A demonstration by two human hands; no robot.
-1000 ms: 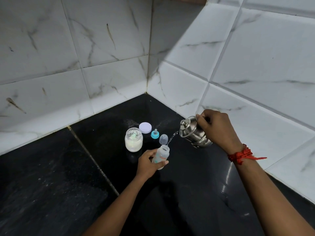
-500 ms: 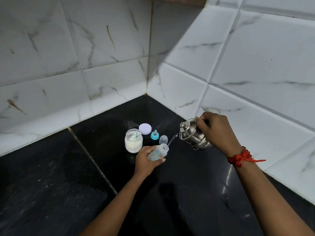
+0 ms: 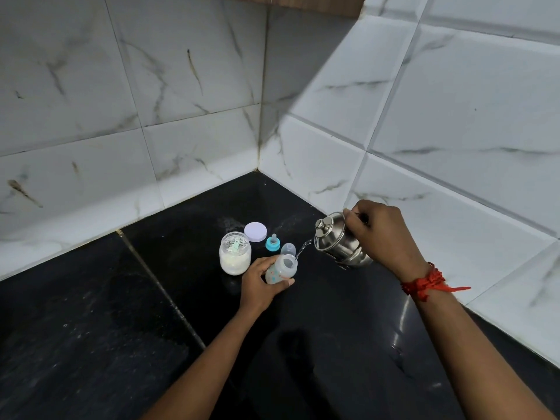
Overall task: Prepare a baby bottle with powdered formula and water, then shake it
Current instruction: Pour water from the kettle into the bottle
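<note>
Head view: the baby bottle (image 3: 281, 269) is wrapped tight in the left hand (image 3: 260, 283) and leaned toward the steel jug (image 3: 339, 241), so the thin water (image 3: 304, 248) falls into its open mouth. The jug is gripped and tipped by the right hand (image 3: 378, 234), just above the black counter (image 3: 91, 313). The powder jar (image 3: 235, 253), teat (image 3: 272, 243) and clear cap (image 3: 288, 248) are kept close behind for later

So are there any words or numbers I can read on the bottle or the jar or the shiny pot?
None can be read.
Clear plastic baby bottle: red and teal marks, too blurred to tell if they are letters.
Glass jar of white powder: pale green scrap inside, too small to read.
Shiny steel kettle: no writing shows.
</note>
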